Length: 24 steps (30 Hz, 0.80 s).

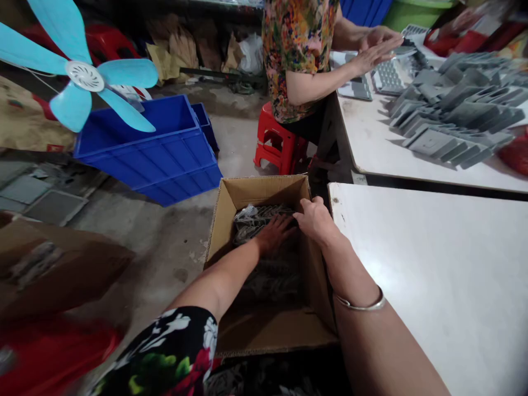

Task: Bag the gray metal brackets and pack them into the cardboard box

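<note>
In the head view an open cardboard box [264,190] stands in front of me, its flaps not standing up. Inside lie rows of grey parts [251,220], some wrapped in clear plastic. My left hand [275,234] reaches down into the box and rests on these parts, fingers stretched out and holding nothing that I can see. At the right wall, my right hand [315,220] is closed over the box's upper edge, beside the corner of a white table. The lower part of the box is in shadow.
The white table [429,264] borders the box on the right. Stacked grey plastic pieces [449,110] lie on another table beyond. A co-worker [301,60] sits there on a red stool [274,140]. Blue crates [152,159] and a turquoise fan [86,76] are at left.
</note>
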Each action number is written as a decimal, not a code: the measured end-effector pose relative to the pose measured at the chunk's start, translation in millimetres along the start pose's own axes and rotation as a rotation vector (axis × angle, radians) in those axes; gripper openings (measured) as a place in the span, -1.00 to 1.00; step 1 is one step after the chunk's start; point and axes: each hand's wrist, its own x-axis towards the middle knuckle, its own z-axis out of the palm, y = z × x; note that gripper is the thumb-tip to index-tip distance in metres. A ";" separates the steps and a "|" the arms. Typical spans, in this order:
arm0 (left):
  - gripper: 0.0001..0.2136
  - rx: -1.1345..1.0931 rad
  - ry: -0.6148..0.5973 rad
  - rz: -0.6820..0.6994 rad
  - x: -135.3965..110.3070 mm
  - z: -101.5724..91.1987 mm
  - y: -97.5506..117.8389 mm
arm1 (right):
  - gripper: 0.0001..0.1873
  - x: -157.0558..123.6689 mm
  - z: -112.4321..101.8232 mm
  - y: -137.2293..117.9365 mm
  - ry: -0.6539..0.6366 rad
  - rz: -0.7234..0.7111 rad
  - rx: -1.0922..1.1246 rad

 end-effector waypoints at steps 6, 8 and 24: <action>-0.50 0.098 -0.116 -0.107 -4.3 -85.5 -21.8 | -0.70 2.0 -6.4 1.3 0.270 -0.122 0.115; -0.58 0.106 -0.096 -0.131 -12.3 -115.4 -20.3 | -0.71 3.9 -5.3 1.9 0.442 -0.192 0.258; -0.80 -0.124 0.635 0.294 0.9 -159.4 97.4 | -0.73 -211.9 -62.0 19.9 0.547 -0.035 0.459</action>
